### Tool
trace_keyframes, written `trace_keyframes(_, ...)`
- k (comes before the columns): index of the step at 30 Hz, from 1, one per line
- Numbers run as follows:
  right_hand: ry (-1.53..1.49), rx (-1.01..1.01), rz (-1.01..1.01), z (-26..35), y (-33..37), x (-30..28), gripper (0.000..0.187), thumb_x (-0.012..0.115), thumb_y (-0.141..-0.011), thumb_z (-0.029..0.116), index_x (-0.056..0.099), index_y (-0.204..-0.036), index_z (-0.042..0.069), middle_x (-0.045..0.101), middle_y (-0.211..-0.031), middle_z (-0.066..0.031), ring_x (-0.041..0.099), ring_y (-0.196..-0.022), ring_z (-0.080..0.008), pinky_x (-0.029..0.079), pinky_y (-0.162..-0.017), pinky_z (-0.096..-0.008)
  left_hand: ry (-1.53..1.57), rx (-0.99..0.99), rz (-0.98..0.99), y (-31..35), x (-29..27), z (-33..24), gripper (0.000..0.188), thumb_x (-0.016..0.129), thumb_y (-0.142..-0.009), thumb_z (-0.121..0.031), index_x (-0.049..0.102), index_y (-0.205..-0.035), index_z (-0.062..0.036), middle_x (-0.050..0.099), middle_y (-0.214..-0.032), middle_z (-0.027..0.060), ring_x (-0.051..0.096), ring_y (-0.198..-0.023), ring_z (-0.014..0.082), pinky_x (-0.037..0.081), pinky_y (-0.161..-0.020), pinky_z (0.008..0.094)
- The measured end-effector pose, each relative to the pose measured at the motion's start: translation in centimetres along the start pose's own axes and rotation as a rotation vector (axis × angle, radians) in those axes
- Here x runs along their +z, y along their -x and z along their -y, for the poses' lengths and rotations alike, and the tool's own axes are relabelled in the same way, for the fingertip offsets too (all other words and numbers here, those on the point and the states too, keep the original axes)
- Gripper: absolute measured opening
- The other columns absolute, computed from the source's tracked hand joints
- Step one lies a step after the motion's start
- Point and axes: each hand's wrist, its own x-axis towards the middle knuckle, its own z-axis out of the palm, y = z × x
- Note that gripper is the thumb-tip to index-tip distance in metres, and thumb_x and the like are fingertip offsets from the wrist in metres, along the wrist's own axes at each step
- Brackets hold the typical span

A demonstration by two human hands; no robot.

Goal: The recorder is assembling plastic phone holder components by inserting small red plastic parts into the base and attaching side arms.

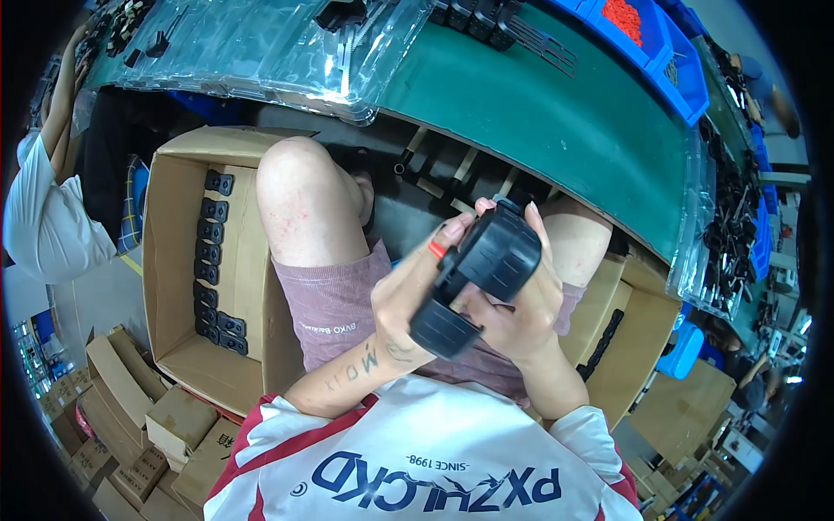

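Above my lap, both hands grip a black plastic part [498, 263] with two ribbed, rounded blocks joined by a narrow bar; its exact kind I cannot make out. My left hand [401, 286] is closed along its left side, with the fingers reaching up its edge. Wrapped round the right and underside is my right hand [532, 308], its fingertips at the top end. A small orange-red piece [437, 249] shows by my left fingers; whether it is loose or fixed to the part I cannot tell. The part is tilted, one block higher than the other.
An open cardboard box [165, 339] at my left holds several black parts [208, 252]; another box [638, 339] at my right holds a black row. Ahead runs a green worktable [539, 122] with clear plastic sheeting [252, 52] and blue bins [686, 78]. A person [56, 208] sits far left.
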Motion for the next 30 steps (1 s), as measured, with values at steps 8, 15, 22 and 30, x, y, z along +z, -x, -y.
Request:
trace_keyframes(8,-0.311,0.46,0.413,-1.2,-1.6,-2.8,0.011,0.07,-0.066,0.001,0.06,-0.071,0.0,0.062,-0.065,-0.0074,0.052,-0.052,-0.0151,0.044,-0.053,-0.0266,0.698,-0.396,0.119,-1.2,-3.3,1.0,0.036,0.065,-0.079,0.004,0.054,-0.113,0.0052,0.063,-0.098,0.0137,0.06,-0.081,0.0156,0.049,-0.073,0.0221)
trace_keyframes(15,-0.39,0.339,0.238,-0.8,-0.5,-1.0,0.021,0.071,-0.067,0.002,0.051,-0.06,0.003,0.05,-0.052,-0.001,0.037,-0.043,-0.0101,0.029,-0.041,-0.0236,0.953,-0.592,0.239,-1.6,-3.3,2.1,0.034,0.062,-0.08,0.009,0.054,-0.113,0.0044,0.064,-0.096,0.0114,0.06,-0.078,0.0139,0.05,-0.072,0.0215)
trace_keyframes(22,-0.28,0.478,0.3,-2.0,-0.3,-2.0,0.017,0.071,-0.066,0.001,0.054,-0.065,0.003,0.058,-0.062,-0.004,0.049,-0.054,-0.0124,0.039,-0.049,-0.0241,0.705,-0.527,0.134,-1.0,-2.0,2.3,0.031,0.064,-0.078,0.005,0.058,-0.108,0.0018,0.062,-0.101,0.0119,0.06,-0.083,0.0156,0.049,-0.075,0.0222)
trace_keyframes(30,-0.726,0.193,-0.25,-0.9,-0.5,-0.1,0.022,0.072,-0.067,0.002,0.06,-0.085,0.002,0.064,-0.092,-0.0106,0.059,-0.085,-0.0223,0.048,-0.077,-0.0306,0.511,-0.087,0.115,-2.9,1.2,-0.8,0.029,0.064,-0.072,0.005,0.059,-0.099,-0.0037,0.054,-0.113,0.0137,0.055,-0.106,0.0254,0.045,-0.091,0.0319)
